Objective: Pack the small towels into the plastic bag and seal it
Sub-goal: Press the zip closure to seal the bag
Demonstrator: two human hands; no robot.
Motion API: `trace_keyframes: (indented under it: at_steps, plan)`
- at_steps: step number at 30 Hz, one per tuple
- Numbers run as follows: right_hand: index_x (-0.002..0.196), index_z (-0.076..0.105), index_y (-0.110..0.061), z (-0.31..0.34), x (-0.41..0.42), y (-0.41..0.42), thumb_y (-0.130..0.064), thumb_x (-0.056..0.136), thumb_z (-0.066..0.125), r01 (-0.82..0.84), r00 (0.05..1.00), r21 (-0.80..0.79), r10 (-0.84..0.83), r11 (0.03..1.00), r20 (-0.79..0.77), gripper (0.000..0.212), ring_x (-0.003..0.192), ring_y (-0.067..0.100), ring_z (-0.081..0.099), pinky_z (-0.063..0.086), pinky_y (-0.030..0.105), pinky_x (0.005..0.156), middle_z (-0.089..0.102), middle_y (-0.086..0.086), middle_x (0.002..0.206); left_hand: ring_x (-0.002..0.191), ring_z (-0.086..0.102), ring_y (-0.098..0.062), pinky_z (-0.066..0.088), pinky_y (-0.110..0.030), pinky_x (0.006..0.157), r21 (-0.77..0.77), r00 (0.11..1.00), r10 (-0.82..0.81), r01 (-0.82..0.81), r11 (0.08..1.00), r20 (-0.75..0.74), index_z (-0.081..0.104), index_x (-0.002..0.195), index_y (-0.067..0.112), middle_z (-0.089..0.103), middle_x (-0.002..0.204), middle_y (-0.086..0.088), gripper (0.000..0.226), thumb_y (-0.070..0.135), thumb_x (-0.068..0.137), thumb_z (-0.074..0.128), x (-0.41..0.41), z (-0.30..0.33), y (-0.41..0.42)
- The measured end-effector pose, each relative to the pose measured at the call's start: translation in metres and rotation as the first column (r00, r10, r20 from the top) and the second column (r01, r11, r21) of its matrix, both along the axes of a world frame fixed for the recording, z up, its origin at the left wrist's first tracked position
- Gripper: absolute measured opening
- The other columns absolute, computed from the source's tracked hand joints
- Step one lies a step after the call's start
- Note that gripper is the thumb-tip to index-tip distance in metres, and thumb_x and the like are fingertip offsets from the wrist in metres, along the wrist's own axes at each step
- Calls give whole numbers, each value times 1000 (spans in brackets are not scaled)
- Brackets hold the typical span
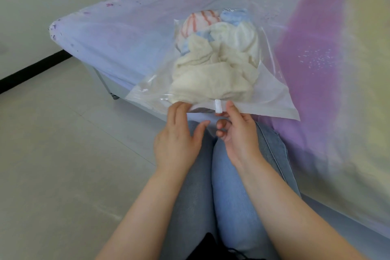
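From my remote seat I saw the clear plastic zip bag (213,82) lying on the pale lilac-and-purple bed sheet (118,34), its mouth edge overhanging the mattress just above the person's blue-jeaned knees (228,175). Both hands were at that near edge. The left hand (179,141) rested straight fingers on the seal strip, to the left of the small white plastic slider clip (217,108), thumb spread and nothing gripped. The right hand (238,133) pinched the bag edge just right of the slider, thumb on top, index finger beneath, the other fingers curled.

Inside sat the crumpled cream towels (213,76), with a red-striped towel (198,23) and a light blue one (234,17) at the far end (the film blurred their outlines, so I could not count them). Whether the seal left of the slider was closed, I could not tell.

The bag's long axis ran away from the person, mouth toward the knees, closed bottom pointing up the bed.
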State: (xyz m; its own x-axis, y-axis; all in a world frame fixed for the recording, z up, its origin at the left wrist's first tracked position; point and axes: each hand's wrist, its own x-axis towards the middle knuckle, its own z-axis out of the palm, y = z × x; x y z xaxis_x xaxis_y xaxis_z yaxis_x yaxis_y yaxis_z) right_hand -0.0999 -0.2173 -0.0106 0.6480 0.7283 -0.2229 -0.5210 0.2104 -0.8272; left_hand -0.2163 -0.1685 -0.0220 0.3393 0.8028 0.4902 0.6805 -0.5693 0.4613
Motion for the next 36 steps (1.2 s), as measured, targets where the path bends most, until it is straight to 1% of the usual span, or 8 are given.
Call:
trace_keyframes:
  at_steps: [8, 12, 19, 24, 27, 30, 33, 36]
  plan:
    - [73, 64, -13, -7, 3, 3, -6, 95, 49, -51, 998, 82, 48, 995, 42, 27, 56, 9, 56, 38, 23, 52, 58, 6, 67, 81, 58, -15, 43, -20, 61, -473, 972, -223, 164, 865, -72, 53, 89, 13, 58, 72, 11, 55, 61, 72, 73, 17, 28, 51]
    - [68, 64, -16, -4, 3, 11, -14, 93, 50, -95, 991, 61, 101, 994, -89, 28, 56, 11, 46, 36, 21, 48, 60, 2, 64, 108, 60, -12, 48, -27, 82, -405, 945, -326, 292, 867, -17, 56, 122, 34, 65, 115, 11, 57, 62, 74, 70, 13, 24, 54]
    - [96, 60, -16, -3, 5, 23, -34, 89, 64, -138, 987, -37, 135, 990, -82, 19, 58, 8, 50, 36, 19, 49, 58, -1, 75, 110, 58, -26, 47, -35, 81, -270, 974, -210, 181, 946, -81, 54, 123, 28, 59, 121, 2, 52, 64, 85, 53, 8, 14, 41]
    - [86, 58, -16, 6, 12, 22, -22, 89, 65, -86, 994, -1, 85, 996, -66, 10, 55, 7, 40, 34, 17, 46, 50, -6, 67, 67, 58, -20, 42, -29, 58, -75, 945, -8, 34, 997, 327, 50, 111, 24, 46, 115, 5, 30, 37, 88, 65, 16, -2, -1]
    - [86, 58, -18, 2, 10, 23, -24, 89, 66, -97, 992, -9, 96, 995, -76, 9, 56, 9, 39, 42, 19, 49, 48, -6, 69, 70, 52, -6, 44, -30, 63, -285, 884, 3, 148, 947, 467, 46, 89, 30, 50, 92, 14, 22, 45, 84, 61, 23, -18, -24]
    - [87, 63, -15, 0, 9, 23, -23, 84, 70, -81, 987, 2, 80, 997, -138, 11, 72, 20, 48, 51, 43, 75, 53, -2, 72, 68, 55, -1, 45, -23, 67, -558, 833, -8, 378, 739, 553, 60, 87, 14, 65, 80, 3, 24, 38, 91, 62, 36, -13, -14]
    - [83, 64, -14, 1, 9, 20, -22, 87, 67, -82, 992, -23, 79, 996, -96, 9, 71, 22, 59, 46, 30, 62, 63, 2, 73, 58, 56, -1, 44, -13, 57, -566, 793, -14, 447, 692, 609, 62, 83, -5, 65, 66, 2, 40, 33, 95, 58, 46, 8, -2]
    - [90, 68, -15, -1, 13, 14, -24, 90, 63, -100, 994, -26, 98, 995, -56, 10, 80, 24, 60, 45, 31, 69, 67, 7, 87, 40, 45, 2, 34, -10, 44, -589, 773, -42, 516, 622, 633, 57, 62, 4, 49, 43, 12, 45, 31, 98, 55, 53, 19, -3]
